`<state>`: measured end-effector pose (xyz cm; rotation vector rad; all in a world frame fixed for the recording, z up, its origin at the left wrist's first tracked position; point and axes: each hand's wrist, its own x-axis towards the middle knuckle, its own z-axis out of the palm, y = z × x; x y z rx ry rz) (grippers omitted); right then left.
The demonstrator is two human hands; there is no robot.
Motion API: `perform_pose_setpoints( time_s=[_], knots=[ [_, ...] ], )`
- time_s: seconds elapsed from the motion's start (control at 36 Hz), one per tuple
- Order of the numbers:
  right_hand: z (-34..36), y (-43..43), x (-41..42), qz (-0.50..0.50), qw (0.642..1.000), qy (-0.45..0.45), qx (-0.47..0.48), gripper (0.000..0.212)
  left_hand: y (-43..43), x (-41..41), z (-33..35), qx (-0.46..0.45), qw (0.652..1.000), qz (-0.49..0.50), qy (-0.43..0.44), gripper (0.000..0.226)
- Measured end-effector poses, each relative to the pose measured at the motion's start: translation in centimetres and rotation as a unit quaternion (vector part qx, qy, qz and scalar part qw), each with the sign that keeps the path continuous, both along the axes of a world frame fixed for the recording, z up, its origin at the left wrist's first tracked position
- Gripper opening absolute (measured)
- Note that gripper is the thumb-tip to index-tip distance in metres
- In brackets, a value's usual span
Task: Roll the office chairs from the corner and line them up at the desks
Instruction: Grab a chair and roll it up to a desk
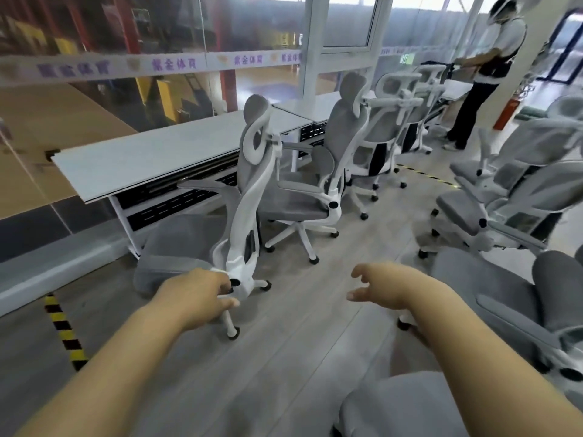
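A grey-and-white office chair (249, 190) stands at the near white desk (148, 159), its seat under the desk edge. My left hand (198, 296) hovers just behind the chair's lower back frame, fingers loosely spread and holding nothing; I cannot tell if it touches the frame. My right hand (383, 287) hangs in the air over the floor with fingers loosely curled and empty. A second chair (318, 184) stands at the following desk (312, 105), and more chairs (397, 121) stand in a row beyond it.
Several loose chairs (511, 197) crowd the right side, one seat (407, 405) just below my right arm. A person (485, 74) stands at the far desks. A glass wall (126, 67) runs behind the desks. Black-yellow tape (64, 332) marks the floor at left.
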<state>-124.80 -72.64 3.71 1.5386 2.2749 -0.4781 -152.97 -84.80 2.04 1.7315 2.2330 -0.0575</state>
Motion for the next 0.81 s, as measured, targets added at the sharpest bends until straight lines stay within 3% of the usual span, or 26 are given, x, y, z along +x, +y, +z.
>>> perform_pose_setpoints(
  time_s=[0.36,0.61,0.81],
  knots=[
    [-1.8,14.5,-3.7,-0.004,0.999,0.012,-0.031,0.061,12.9,-3.1,-0.9,0.007,1.000,-0.013,-0.009,0.038],
    [-1.0,25.7,-8.0,0.000,1.000,-0.021,-0.011,0.061,24.6,-5.9,0.4,0.085,0.994,-0.045,-0.049,0.040],
    [-1.0,32.9,-10.9,0.024,1.000,0.013,-0.001,0.059,33.0,-7.3,0.2,0.154,0.983,-0.061,-0.083,0.048]
  ],
)
